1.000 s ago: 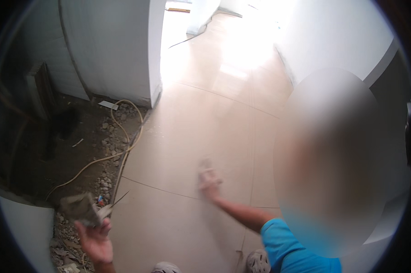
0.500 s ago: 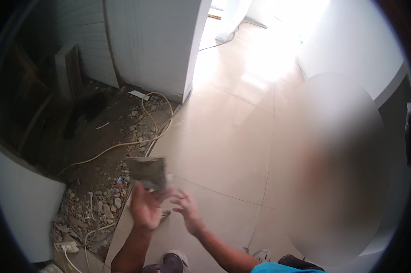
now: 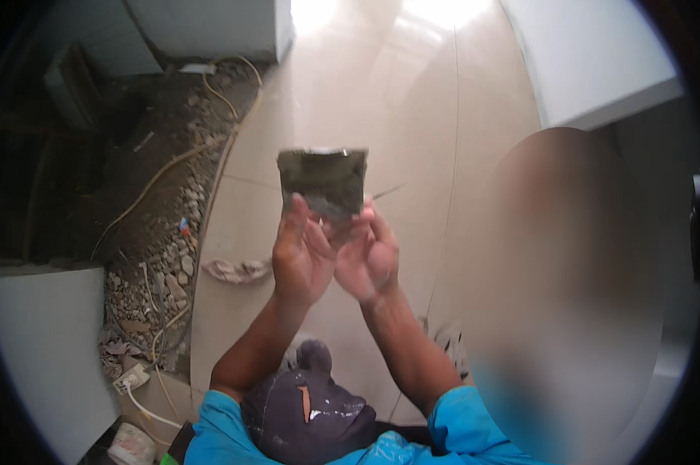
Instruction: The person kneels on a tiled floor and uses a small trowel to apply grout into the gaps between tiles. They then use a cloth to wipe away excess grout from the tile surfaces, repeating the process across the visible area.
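A flat, roughly square grey-brown slab [image 3: 323, 177] with a lighter top edge is raised above the tiled floor. I cannot make out its exact kind. My left hand [image 3: 302, 260] grips its lower left corner, the thumb lying over the near face. At the lower right corner, my right hand [image 3: 369, 260] closes on it with curled fingers, some of them hidden. A thin dark sliver [image 3: 388, 191] shows beside the right fingertips; whether it is held I cannot tell. Below my wrists is my dark trouser knee [image 3: 307, 411] with a tear.
Broken rubble [image 3: 168, 271] lies along the left floor edge, crossed by a yellowish cable [image 3: 164, 174]. A crumpled pinkish cloth [image 3: 240, 270] rests on beige tiles [image 3: 412, 101]. Near the lower left sits a white socket block [image 3: 131, 378]. White walls [image 3: 598, 54] flank the space; a blurred patch covers the right.
Both hands and the slab have moved right and farther out. My right hand, apart from the slab before, now grips it too. The view has tilted down, showing the cloth and my knee.
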Demonstrator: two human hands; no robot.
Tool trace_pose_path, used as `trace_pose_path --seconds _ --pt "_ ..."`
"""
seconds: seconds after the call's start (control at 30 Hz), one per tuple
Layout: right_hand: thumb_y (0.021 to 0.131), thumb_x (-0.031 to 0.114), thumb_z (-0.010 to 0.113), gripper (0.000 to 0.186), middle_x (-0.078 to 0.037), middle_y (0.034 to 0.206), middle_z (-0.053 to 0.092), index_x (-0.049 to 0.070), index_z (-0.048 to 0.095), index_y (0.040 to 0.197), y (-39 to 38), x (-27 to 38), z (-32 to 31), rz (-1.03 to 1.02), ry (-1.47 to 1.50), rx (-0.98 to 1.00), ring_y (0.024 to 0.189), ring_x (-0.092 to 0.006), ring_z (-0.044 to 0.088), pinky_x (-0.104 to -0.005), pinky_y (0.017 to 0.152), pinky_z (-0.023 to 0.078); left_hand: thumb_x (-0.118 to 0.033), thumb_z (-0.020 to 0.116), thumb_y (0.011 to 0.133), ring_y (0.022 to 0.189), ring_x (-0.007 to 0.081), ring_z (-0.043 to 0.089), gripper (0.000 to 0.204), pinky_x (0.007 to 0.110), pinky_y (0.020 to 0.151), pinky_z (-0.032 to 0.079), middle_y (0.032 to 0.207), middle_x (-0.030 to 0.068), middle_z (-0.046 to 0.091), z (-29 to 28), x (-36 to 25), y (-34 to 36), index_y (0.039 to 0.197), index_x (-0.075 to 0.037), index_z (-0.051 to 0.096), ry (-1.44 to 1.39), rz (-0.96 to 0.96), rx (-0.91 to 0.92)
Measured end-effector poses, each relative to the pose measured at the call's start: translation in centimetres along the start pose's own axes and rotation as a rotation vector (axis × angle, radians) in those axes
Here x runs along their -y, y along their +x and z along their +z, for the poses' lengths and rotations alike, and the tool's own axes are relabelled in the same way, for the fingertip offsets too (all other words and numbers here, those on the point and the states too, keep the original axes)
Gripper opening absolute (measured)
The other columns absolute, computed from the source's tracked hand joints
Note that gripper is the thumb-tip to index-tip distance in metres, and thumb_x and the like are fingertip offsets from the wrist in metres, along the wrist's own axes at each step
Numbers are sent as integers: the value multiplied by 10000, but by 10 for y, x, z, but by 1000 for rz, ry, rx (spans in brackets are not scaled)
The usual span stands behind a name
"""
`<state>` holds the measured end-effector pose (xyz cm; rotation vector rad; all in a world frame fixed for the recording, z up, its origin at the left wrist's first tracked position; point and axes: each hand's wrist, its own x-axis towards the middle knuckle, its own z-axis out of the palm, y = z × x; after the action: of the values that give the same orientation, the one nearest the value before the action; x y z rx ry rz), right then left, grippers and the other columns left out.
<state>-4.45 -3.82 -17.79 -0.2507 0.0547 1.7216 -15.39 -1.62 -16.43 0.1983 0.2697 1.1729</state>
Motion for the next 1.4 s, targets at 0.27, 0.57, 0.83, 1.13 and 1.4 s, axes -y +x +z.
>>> trace_pose_path --seconds 0.27,0.57,0.83,1.13,1.4 --pt "1020 286 498 419 -84 1188 536 64 396 1361 -24 34 23 -300 -184 -166 1047 -158 577 -299 915 507 -413 327 1049 1121 364 617 510 423 938 556 1207 245 588 22 36 7 1333 -6 446 -94 -127 51" --pt "961 243 617 354 -28 896 617 13 544 1219 -62 83 -21 -321 -1134 -585 759 -102 611 -271 623 518 -424 468 1008 1148 265 583 490 447 981 454 1246 85 578 -22 15 21 1376 -105 412 532 137 13" --pt "864 112 709 371 -90 970 666 -3 589 1197 -30 26 -3 -408 -1458 -122 780 -135 651 -287 690 534 -359 469 1021 1144 208 561 415 409 994 453 1249 75 581 -12 36 -5 1343 -98 439 323 -138 5" --pt "980 155 583 276 -63 1015 654 2 570 1209 -32 18 -11 -536 -804 -283 935 -132 613 -297 770 515 -244 534 1011 824 130 591 295 310 812 494 1129 91 601 -47 28 -5 1180 -6 569 928 88 -26" --pt "984 128 533 283 -100 1116 615 15 510 1242 -48 103 -4 -675 -776 -297 950 -178 640 -355 760 574 -41 571 921 806 141 593 652 305 748 511 1094 177 585 -47 -2 -14 1432 -85 168 1027 89 157"
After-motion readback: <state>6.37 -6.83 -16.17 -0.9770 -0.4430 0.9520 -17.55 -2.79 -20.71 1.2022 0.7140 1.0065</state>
